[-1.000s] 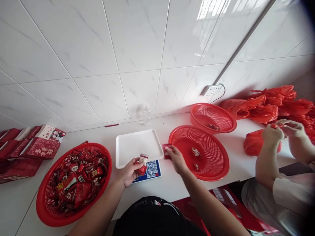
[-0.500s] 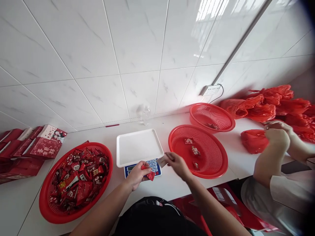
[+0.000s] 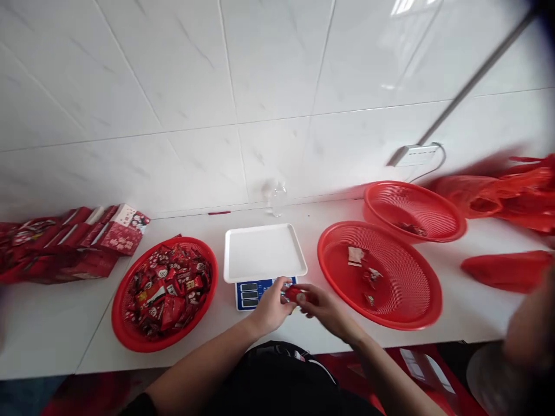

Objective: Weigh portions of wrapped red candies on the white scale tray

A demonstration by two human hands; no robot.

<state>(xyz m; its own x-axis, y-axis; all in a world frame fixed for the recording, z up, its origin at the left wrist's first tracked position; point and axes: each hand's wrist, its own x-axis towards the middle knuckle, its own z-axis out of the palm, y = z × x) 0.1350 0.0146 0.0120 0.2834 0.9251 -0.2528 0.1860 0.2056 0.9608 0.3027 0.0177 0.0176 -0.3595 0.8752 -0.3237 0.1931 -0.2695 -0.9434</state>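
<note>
My left hand point(image 3: 272, 306) and my right hand point(image 3: 323, 305) meet in front of the scale, fingers pinched together on a small red wrapped candy point(image 3: 293, 294) between them. Just behind stands the blue-faced scale point(image 3: 249, 293) with its white tray point(image 3: 263, 252). On the left a red mesh basket point(image 3: 125, 335) is full of red wrapped candies point(image 3: 169, 286). To the right a second red basket point(image 3: 416, 315) holds a few candies point(image 3: 356, 255).
A third red basket point(image 3: 451, 231) sits behind the second. Red gift boxes point(image 3: 73, 242) line the far left. Red plastic bags point(image 3: 498, 196) pile at the right, below a wall power strip point(image 3: 411, 155). A clear bottle point(image 3: 280, 199) stands by the tiled wall. Another person's blurred arm point(image 3: 526, 323) shows at right.
The camera has swung right and lower. My right hand dropped a candy into the near right basket, came back, and now both hands hold one red candy together.
</note>
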